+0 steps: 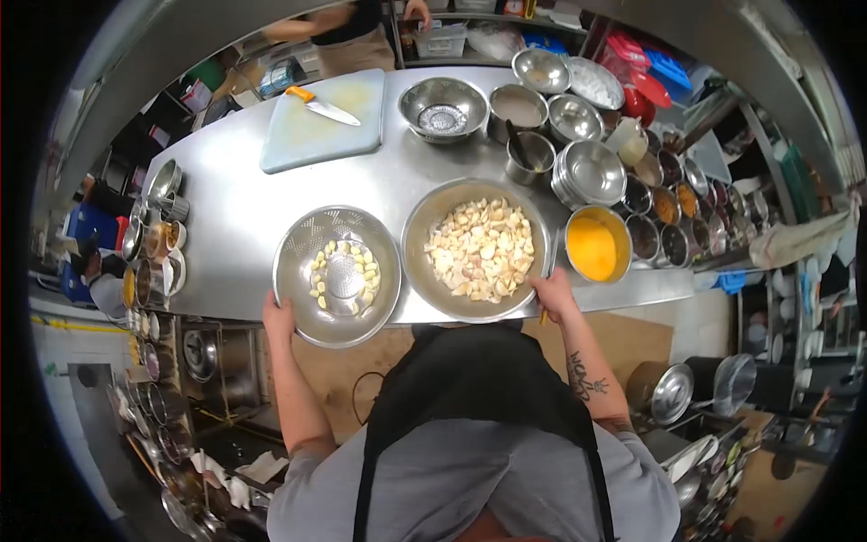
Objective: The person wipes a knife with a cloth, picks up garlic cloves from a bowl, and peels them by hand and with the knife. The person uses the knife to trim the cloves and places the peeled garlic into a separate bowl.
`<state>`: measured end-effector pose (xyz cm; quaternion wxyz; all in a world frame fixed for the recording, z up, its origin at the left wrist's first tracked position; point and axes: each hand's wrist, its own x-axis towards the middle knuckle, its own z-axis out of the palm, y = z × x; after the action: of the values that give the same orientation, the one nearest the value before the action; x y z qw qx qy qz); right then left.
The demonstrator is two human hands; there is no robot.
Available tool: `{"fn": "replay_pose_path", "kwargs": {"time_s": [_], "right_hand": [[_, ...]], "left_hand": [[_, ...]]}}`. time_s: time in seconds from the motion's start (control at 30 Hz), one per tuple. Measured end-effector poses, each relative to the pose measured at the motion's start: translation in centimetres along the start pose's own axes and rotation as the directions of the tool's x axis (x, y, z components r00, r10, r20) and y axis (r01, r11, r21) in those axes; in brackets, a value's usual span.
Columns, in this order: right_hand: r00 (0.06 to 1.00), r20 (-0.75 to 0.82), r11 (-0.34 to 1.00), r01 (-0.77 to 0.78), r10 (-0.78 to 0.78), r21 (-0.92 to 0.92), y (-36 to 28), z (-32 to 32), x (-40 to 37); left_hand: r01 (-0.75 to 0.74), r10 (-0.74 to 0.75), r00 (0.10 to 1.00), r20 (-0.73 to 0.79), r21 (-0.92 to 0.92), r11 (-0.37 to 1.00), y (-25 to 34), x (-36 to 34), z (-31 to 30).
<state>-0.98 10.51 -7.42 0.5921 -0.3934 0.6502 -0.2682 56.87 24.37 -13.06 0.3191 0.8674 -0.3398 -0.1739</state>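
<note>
My left hand (278, 318) is closed on the left rim of a metal colander (293, 262), which overhangs the counter's near edge. Pale peeled garlic cloves (370, 271) lie scattered around its bottom. Beside it stands a wide metal bowl (414, 262) heaped with garlic cloves (483, 248), some with skin on. My right hand (554, 294) grips that bowl's lower right rim, thumb on top and fingers mostly hidden. A small orange-yellow piece (544, 317) shows below these fingers; what it belongs to is hidden.
A knife (332, 112) with an orange handle lies on a white cutting board (316, 149). Behind the bowls stands another colander (442, 131). To the right are a container of yellow liquid (594, 246), stacked metal bowls (593, 170) and several ingredient pots. Another person (354, 41) stands across the counter.
</note>
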Motion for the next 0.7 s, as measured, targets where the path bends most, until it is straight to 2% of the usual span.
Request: {"fn": "replay_pose_path", "kwargs": {"time_s": [0.03, 0.07, 0.1, 0.17, 0.2, 0.23, 0.3, 0.33, 0.37, 0.4, 0.43, 0.47, 0.5, 0.53, 0.57, 0.6, 0.63, 0.67, 0.7], "right_hand": [[1.0, -0.011, 0.996, 0.024, -0.025, -0.086, -0.6, -0.6, -0.2], [0.927, -0.053, 0.88, 0.333, -0.371, -0.34, 0.8, -1.4, 0.8], [0.737, -0.089, 0.615, 0.484, -0.67, -0.623, 2.4, -2.2, 2.0], [0.764, -0.074, 0.561, 0.4, -0.641, -0.724, -0.1, -2.9, 0.1], [0.907, -0.037, 0.745, 0.322, -0.421, -0.584, -5.6, -2.9, -3.9], [0.982, 0.048, 0.883, 0.186, -0.184, -0.431, -10.0, -3.1, -6.5], [0.927, -0.026, 0.927, 0.373, -0.374, -0.036, -14.6, -6.0, -6.7], [0.838, -0.171, 0.853, 0.522, -0.518, -0.021, -16.9, -7.7, -6.8], [0.708, -0.307, 0.755, 0.654, -0.636, -0.055, -19.3, -9.4, -6.8], [0.598, -0.464, 0.655, 0.754, -0.654, 0.048, -21.9, -9.8, -8.4], [0.598, -0.461, 0.645, 0.761, -0.656, 0.071, -23.0, -10.7, -8.8], [0.602, -0.453, 0.637, 0.765, -0.657, 0.094, -23.5, -11.4, -9.1], [0.616, -0.436, 0.669, 0.742, -0.656, 0.042, -23.8, -10.6, -9.6], [0.663, -0.359, 0.701, 0.713, -0.657, 0.035, -23.2, -9.6, -9.3], [0.702, -0.321, 0.748, 0.663, -0.636, -0.034, -21.9, -7.9, -8.2], [0.805, -0.207, 0.825, 0.565, -0.555, -0.016, -20.3, -6.2, -7.4], [0.847, -0.057, 0.849, 0.529, -0.528, -0.01, -16.8, -4.0, -5.1], [0.868, 0.096, 0.871, 0.492, -0.488, -0.017, -13.4, -1.8, -2.8], [0.916, 0.183, 0.916, 0.382, -0.357, -0.124, -12.5, 1.0, -3.5]], "left_hand": [[-0.06, 0.063, 0.997, -0.042, 0.078, 0.995, 0.8, -0.1, 0.5], [-0.05, 0.052, 0.998, -0.027, 0.061, 0.997, 1.5, -0.4, 0.9], [-0.043, 0.043, 0.999, -0.006, 0.045, 0.998, 3.3, -1.2, 0.5], [-0.054, 0.054, 0.998, 0.021, 0.012, 0.998, 4.2, -1.9, 1.3], [-0.073, 0.073, 0.997, 0.017, -0.01, 0.997, 3.6, -1.5, 1.5], [-0.095, 0.095, 0.995, 0.01, -0.031, 0.995, 3.6, -1.1, 2.0], [-0.07, 0.069, 0.997, -0.029, -0.065, 0.995, 5.8, -1.8, 2.1], [-0.058, 0.054, 0.997, -0.049, -0.08, 0.995, 7.1, -2.3, 1.6], [-0.035, 0.039, 0.994, -0.105, 0.04, 0.999, 8.2, -2.4, 0.8], [-0.006, 0.033, 0.987, -0.16, 0.164, 0.986, 9.1, -2.5, -0.4], [0.029, 0.035, 0.975, -0.218, 0.283, 0.959, 9.9, -2.4, -1.2], [-0.048, 0.052, 0.99, -0.134, 0.031, 0.998, 10.5, -2.2, -1.3], [-0.09, 0.079, 0.995, -0.055, -0.228, 0.969, 10.9, -2.2, -1.3], [-0.096, 0.115, 0.993, 0.011, -0.473, 0.876, 11.4, -2.7, -1.3], [-0.041, 0.171, 0.974, 0.15, -0.626, 0.779, 14.7, -4.3, -1.1], [0.04, 0.247, 0.931, 0.27, -0.747, 0.664, 19.2, -6.6, -0.1], [0.075, 0.266, 0.907, 0.327, -0.747, 0.661, 22.0, -8.5, 1.5], [0.138, 0.308, 0.824, 0.475, -0.697, 0.704, 24.2, -9.8, 3.5], [0.211, 0.391, 0.724, 0.568, -0.722, 0.659, 25.7, -11.4, 5.7]]}}
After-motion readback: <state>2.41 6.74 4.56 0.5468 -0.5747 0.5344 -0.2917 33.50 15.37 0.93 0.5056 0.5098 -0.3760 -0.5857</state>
